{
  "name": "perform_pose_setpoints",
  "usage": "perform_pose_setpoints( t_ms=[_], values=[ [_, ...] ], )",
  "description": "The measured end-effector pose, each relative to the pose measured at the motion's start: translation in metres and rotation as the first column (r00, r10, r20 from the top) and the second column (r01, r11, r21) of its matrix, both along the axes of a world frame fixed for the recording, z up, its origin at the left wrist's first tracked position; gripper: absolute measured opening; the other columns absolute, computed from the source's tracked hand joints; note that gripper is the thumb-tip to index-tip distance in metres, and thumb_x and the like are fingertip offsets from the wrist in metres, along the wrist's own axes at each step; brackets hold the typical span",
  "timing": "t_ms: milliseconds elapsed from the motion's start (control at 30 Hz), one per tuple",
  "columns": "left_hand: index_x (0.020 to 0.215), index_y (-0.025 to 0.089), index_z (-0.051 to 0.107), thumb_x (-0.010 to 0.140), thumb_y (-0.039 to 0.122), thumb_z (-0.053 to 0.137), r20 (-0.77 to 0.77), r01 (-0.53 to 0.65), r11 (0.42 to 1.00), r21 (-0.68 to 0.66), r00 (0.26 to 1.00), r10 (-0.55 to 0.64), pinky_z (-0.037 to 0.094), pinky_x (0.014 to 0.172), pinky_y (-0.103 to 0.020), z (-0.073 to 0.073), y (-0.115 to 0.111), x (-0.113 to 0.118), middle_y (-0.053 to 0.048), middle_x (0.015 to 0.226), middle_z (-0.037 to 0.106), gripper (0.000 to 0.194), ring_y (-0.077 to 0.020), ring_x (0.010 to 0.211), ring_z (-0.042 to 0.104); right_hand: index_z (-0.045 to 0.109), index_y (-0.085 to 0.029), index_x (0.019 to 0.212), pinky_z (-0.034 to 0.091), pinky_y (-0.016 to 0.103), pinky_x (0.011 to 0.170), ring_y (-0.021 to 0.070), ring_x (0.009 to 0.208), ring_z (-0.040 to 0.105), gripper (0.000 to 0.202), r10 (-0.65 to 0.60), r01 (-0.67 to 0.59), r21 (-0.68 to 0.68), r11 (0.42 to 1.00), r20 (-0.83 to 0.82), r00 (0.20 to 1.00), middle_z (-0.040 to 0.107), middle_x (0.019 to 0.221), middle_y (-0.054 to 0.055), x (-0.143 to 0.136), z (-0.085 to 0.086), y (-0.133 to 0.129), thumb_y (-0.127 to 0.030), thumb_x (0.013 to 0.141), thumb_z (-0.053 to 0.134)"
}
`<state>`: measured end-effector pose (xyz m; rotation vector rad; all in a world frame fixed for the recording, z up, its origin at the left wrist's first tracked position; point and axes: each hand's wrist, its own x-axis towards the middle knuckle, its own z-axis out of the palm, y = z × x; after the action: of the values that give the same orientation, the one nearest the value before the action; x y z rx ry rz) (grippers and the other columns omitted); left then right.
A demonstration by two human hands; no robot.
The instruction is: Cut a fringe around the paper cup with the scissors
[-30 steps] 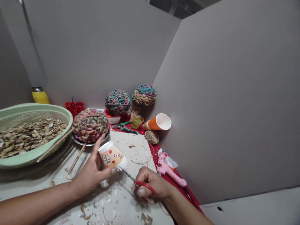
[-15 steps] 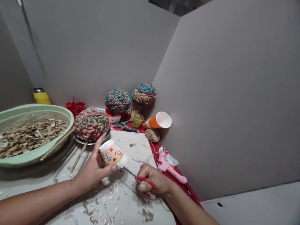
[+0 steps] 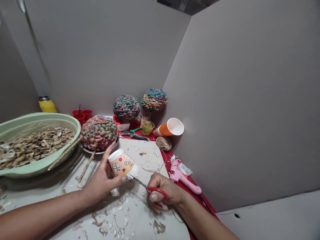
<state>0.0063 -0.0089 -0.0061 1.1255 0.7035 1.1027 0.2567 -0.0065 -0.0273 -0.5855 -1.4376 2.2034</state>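
Tabletop in pale grey point(image 3: 140, 146) lies under both hands, strewn with scraps. Next in size, at the left, comes an oval, light-green plastic basket point(image 3: 32, 168) of brown shells, and right of it a knobbly, pink-and-brown ball point(image 3: 100, 133) on a round metal dish.

Nearer, the left hand point(image 3: 102, 180) has its fingers spread and curved round a small white paper cup with orange printing point(image 3: 123, 164), clamping it between the thumb, low down, and the fingers behind; the fingers on the far side are partly hidden. The cup is tilted above the tabletop, just in front of the ball, one white end toward the upper left; I cannot tell which end is its mouth.

It looks very light and thin-walled, springy rather than stiff: likely to dent under a hard pinch and to weaken wherever the wall is cut. Its smooth side could turn in a loose grip. A broad, gentle hold near a whole end seems best, away from the blades.

Slimmer than the cup, the red-handled metal scissors point(image 3: 160, 190) have their tips at its lower right edge. The right hand point(image 3: 166, 193) has fingers and thumb closed on the handles.

Smallest are the pale shavings point(image 3: 120, 208) below.
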Motion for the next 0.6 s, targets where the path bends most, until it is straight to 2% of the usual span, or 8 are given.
perform_pose_setpoints(
  t_ms=[133, 300, 600],
  values=[
    [0.157, 0.035, 0.006, 0.075, 0.023, 0.083, 0.016, 0.009, 1.000, -0.012, 1.000, -0.009, 0.039, 0.108, -0.036, 0.003, -0.001, 0.001, -0.008, 0.138, 0.060, 0.113, -0.0235, 0.122, 0.058, 0.055, -0.011, 0.046, 0.038, 0.018, 0.034, 0.0062, 0.027, 0.040, 0.048, 0.003, -0.003, -0.001, 1.000, -0.023, 1.000, 0.050, 0.037, -0.002, 0.000, -0.001, 0.000, -0.040, 0.072, 0.083],
    [0.153, 0.024, 0.020, 0.074, 0.035, 0.082, 0.046, 0.035, 0.997, -0.072, 0.998, -0.032, 0.044, 0.105, -0.039, 0.012, -0.003, 0.004, -0.014, 0.138, 0.059, 0.102, -0.0283, 0.119, 0.060, 0.053, -0.012, 0.046, 0.043, 0.020, 0.036, 0.0072, 0.027, 0.041, 0.048, 0.041, -0.045, -0.046, 0.998, -0.087, 0.995, 0.046, 0.034, -0.004, -0.001, -0.003, 0.001, -0.039, 0.070, 0.083],
    [0.150, 0.023, 0.025, 0.076, 0.034, 0.081, -0.002, 0.034, 0.999, -0.036, 0.999, -0.034, 0.040, 0.109, -0.044, 0.012, -0.001, 0.004, -0.016, 0.144, 0.056, 0.093, -0.0316, 0.127, 0.055, 0.053, -0.012, 0.046, 0.047, 0.021, 0.035, 0.0075, 0.026, 0.042, 0.047, 0.068, -0.081, -0.081, 0.993, -0.147, 0.987, 0.048, 0.036, -0.003, -0.001, -0.006, 0.001, -0.039, 0.071, 0.082]
  ],
)
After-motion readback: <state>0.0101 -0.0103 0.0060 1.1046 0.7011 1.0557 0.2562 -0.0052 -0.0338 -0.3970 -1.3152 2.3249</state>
